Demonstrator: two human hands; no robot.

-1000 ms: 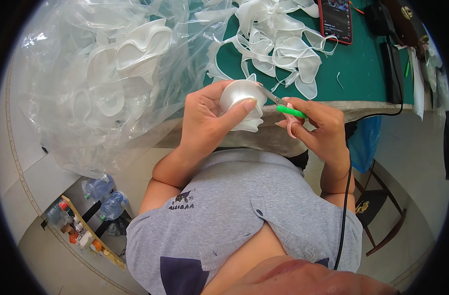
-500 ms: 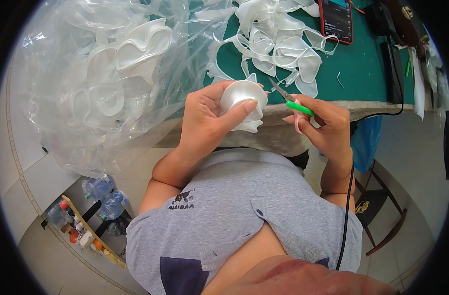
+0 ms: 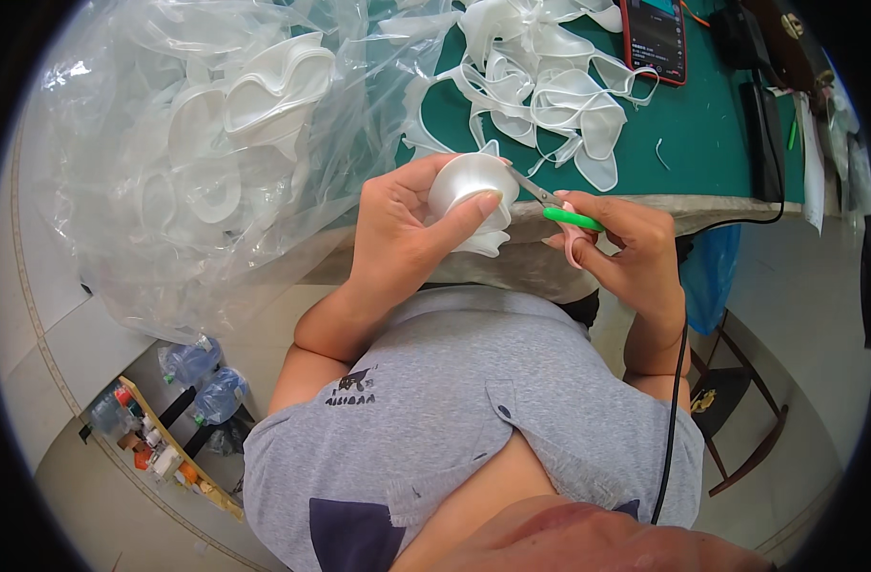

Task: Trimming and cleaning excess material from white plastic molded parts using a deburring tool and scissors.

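Green-topped table (image 3: 712, 143) across the upper frame, pale edge along its near side. Pale tiled floor (image 3: 44, 286) below. Wooden chair (image 3: 740, 419) low at the right, under the table's near right corner. Low wooden rack (image 3: 168, 458) with bottles at lower left. Bright, even daylight.

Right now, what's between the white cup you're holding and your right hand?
Only the scissors: in the head view, blades reach the white cup in the left hand, handles in the right hand.
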